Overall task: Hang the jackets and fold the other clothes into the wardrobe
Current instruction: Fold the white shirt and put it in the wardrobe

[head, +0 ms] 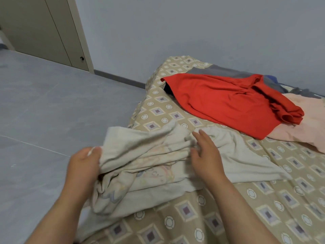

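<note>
A plain grey-blue wall (193,23) rose behind a bed (263,199) covered in a tan sheet (158,111) printed with diamonds and white rings. The bed's far corner lay near the wall, its left side dropping to a floor (44,103) of large grey tiles with thin pale joints. A dark skirting (119,79) ran along the foot of the wall. At upper left, beige door (44,29) panels in a lighter frame reached the floor, with a small dark fitting (82,58) set low near one edge. Soft, even light filled the room, throwing only faint shadows.
</note>
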`<state>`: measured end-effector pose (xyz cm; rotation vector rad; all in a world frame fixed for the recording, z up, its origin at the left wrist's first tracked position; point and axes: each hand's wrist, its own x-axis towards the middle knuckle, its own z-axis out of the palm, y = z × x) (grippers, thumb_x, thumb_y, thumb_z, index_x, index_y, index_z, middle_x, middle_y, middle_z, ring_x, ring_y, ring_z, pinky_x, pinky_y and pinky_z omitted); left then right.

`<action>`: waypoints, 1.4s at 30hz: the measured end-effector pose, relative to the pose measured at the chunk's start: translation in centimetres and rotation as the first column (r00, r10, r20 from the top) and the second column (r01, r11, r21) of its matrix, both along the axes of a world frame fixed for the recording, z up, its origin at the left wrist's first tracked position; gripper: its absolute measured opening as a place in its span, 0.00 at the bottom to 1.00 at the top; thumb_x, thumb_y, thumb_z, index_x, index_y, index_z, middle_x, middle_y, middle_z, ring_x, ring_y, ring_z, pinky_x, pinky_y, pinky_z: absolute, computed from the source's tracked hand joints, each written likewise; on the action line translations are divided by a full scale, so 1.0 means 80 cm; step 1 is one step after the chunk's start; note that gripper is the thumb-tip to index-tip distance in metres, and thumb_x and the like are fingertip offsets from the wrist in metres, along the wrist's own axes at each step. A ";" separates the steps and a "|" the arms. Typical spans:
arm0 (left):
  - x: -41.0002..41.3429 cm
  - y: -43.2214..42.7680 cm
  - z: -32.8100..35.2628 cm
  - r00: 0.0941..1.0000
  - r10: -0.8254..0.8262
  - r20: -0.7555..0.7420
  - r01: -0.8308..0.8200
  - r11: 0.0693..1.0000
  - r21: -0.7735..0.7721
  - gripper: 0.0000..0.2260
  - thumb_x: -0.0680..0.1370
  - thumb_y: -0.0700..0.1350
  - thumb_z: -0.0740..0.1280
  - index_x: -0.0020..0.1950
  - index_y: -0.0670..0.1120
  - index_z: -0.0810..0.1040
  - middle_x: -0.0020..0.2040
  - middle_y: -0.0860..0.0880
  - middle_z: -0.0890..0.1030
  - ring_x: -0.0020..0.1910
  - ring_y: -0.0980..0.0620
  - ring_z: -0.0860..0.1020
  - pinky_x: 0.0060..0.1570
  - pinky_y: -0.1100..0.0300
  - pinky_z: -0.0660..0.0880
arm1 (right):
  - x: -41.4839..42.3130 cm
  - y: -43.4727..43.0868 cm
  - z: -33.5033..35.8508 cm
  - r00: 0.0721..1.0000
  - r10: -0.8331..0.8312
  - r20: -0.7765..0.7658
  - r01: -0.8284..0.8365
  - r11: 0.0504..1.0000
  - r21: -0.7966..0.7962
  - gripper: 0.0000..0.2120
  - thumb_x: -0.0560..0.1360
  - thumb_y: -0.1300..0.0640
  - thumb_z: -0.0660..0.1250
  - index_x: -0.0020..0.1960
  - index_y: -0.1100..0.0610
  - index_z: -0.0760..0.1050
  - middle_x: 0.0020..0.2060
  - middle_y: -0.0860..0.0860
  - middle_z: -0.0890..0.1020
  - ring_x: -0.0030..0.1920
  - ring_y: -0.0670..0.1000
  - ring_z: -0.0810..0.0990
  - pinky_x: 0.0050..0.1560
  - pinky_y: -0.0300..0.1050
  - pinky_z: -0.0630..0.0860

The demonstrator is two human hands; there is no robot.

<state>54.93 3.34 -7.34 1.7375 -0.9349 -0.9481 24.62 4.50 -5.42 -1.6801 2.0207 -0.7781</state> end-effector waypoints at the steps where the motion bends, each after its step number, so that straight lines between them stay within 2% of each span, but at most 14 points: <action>1: 0.016 -0.001 -0.005 0.995 0.080 -0.058 -0.077 0.996 0.051 0.13 0.73 0.47 0.65 0.41 0.36 0.76 0.35 0.44 0.76 0.36 0.48 0.73 0.37 0.52 0.69 | 0.003 -0.011 -0.003 0.995 0.070 -0.069 -0.066 0.996 0.060 0.27 0.79 0.58 0.62 0.77 0.48 0.62 0.78 0.46 0.60 0.78 0.48 0.54 0.78 0.51 0.49; 4: 0.047 -0.001 -0.023 0.974 0.216 -0.074 -0.203 0.967 0.153 0.06 0.73 0.40 0.64 0.43 0.37 0.77 0.38 0.42 0.76 0.39 0.46 0.74 0.39 0.51 0.71 | 0.010 -0.025 -0.022 0.961 0.136 -0.242 -0.095 0.980 0.176 0.26 0.79 0.47 0.62 0.76 0.46 0.65 0.74 0.45 0.69 0.74 0.51 0.65 0.74 0.53 0.58; 7: 0.047 -0.007 -0.027 0.941 0.111 0.321 -0.175 0.969 0.176 0.13 0.73 0.42 0.67 0.58 0.45 0.78 0.52 0.41 0.80 0.51 0.39 0.77 0.51 0.48 0.72 | 0.010 -0.022 -0.026 0.933 0.103 -0.344 -0.054 0.987 0.150 0.12 0.78 0.47 0.65 0.59 0.45 0.80 0.53 0.45 0.81 0.57 0.53 0.77 0.58 0.51 0.69; 11: -0.004 -0.010 -0.017 0.780 -0.261 0.568 0.265 0.961 0.078 0.27 0.74 0.43 0.73 0.72 0.45 0.71 0.71 0.43 0.72 0.70 0.42 0.68 0.70 0.51 0.64 | -0.002 -0.016 -0.004 0.885 0.216 -0.412 -0.143 0.969 0.201 0.05 0.74 0.50 0.66 0.42 0.47 0.81 0.37 0.44 0.79 0.46 0.48 0.77 0.69 0.53 0.61; 16: -0.079 -0.016 0.001 0.501 -0.570 0.651 0.781 0.622 -0.057 0.31 0.72 0.40 0.63 0.75 0.55 0.65 0.78 0.59 0.58 0.76 0.60 0.57 0.72 0.63 0.55 | 0.018 0.014 0.011 0.878 0.456 -0.144 -0.430 0.885 0.177 0.15 0.73 0.58 0.66 0.55 0.45 0.82 0.43 0.37 0.76 0.51 0.37 0.75 0.75 0.39 0.45; 19: -0.107 -0.034 0.002 0.527 -0.686 0.502 0.795 0.607 -0.006 0.27 0.80 0.47 0.60 0.76 0.64 0.56 0.74 0.73 0.45 0.72 0.66 0.60 0.67 0.72 0.55 | 0.030 0.017 0.021 0.903 0.426 0.048 -0.427 0.887 0.176 0.22 0.68 0.58 0.58 0.55 0.44 0.83 0.47 0.38 0.80 0.53 0.37 0.76 0.64 0.32 0.65; 23: -0.113 -0.046 -0.019 0.508 -0.708 0.490 0.754 0.641 0.144 0.25 0.83 0.55 0.56 0.78 0.63 0.52 0.73 0.59 0.67 0.68 0.55 0.70 0.65 0.64 0.64 | 0.007 0.012 0.029 0.925 0.162 0.344 -0.287 0.891 0.352 0.18 0.73 0.59 0.55 0.48 0.41 0.80 0.40 0.45 0.84 0.37 0.45 0.82 0.41 0.46 0.81; 25: -0.116 -0.047 -0.022 0.450 -0.719 0.530 0.736 0.635 0.236 0.29 0.81 0.58 0.59 0.77 0.66 0.46 0.64 0.55 0.75 0.58 0.52 0.76 0.57 0.58 0.71 | -0.002 0.007 0.024 0.976 0.143 0.167 -0.203 0.876 0.438 0.17 0.78 0.59 0.54 0.54 0.41 0.76 0.44 0.47 0.83 0.40 0.48 0.83 0.39 0.48 0.81; 28: -0.121 -0.046 -0.023 0.336 -0.720 0.607 0.690 0.627 0.363 0.39 0.75 0.63 0.65 0.76 0.67 0.40 0.59 0.55 0.79 0.53 0.53 0.78 0.48 0.59 0.74 | -0.007 0.000 0.016 0.946 0.288 -0.150 -0.196 0.875 0.443 0.23 0.78 0.57 0.60 0.72 0.45 0.65 0.65 0.44 0.73 0.62 0.49 0.74 0.56 0.41 0.71; 30: -0.121 -0.046 -0.021 0.281 -0.705 0.651 0.673 0.629 0.390 0.38 0.74 0.64 0.64 0.76 0.68 0.43 0.63 0.57 0.78 0.58 0.53 0.77 0.47 0.60 0.72 | -0.009 -0.003 0.013 0.878 0.394 -0.270 -0.229 0.843 0.487 0.15 0.76 0.55 0.61 0.62 0.46 0.70 0.56 0.44 0.73 0.56 0.54 0.72 0.51 0.44 0.68; 32: -0.120 -0.046 -0.017 0.264 -0.705 0.658 0.672 0.624 0.399 0.29 0.73 0.62 0.64 0.72 0.68 0.58 0.59 0.58 0.79 0.57 0.53 0.77 0.45 0.59 0.72 | -0.011 -0.004 0.013 0.820 0.442 -0.363 -0.203 0.819 0.537 0.05 0.74 0.55 0.59 0.48 0.48 0.70 0.44 0.45 0.71 0.46 0.53 0.68 0.43 0.46 0.65; 35: -0.116 -0.048 -0.012 0.264 -0.695 0.669 0.669 0.631 0.392 0.11 0.71 0.55 0.66 0.52 0.58 0.71 0.38 0.56 0.76 0.41 0.54 0.75 0.34 0.61 0.67 | -0.017 -0.006 0.014 0.869 0.365 -0.335 -0.158 0.844 0.512 0.06 0.75 0.58 0.59 0.46 0.52 0.75 0.44 0.49 0.73 0.44 0.52 0.72 0.42 0.46 0.70; 39: -0.111 -0.047 -0.012 0.322 -0.695 0.643 0.660 0.651 0.374 0.08 0.73 0.56 0.64 0.49 0.56 0.71 0.37 0.55 0.76 0.38 0.56 0.74 0.35 0.60 0.69 | -0.031 -0.006 0.018 0.968 0.167 -0.189 -0.105 0.948 0.300 0.08 0.74 0.64 0.61 0.41 0.56 0.77 0.41 0.50 0.75 0.42 0.52 0.75 0.38 0.40 0.70; 42: -0.107 -0.047 -0.010 0.392 -0.675 0.625 0.640 0.688 0.341 0.08 0.77 0.54 0.64 0.45 0.51 0.76 0.35 0.53 0.78 0.36 0.57 0.74 0.36 0.62 0.68 | -0.046 -0.005 0.023 0.986 0.101 -0.136 -0.059 0.957 0.283 0.20 0.72 0.66 0.62 0.59 0.49 0.79 0.49 0.47 0.70 0.48 0.45 0.69 0.44 0.34 0.63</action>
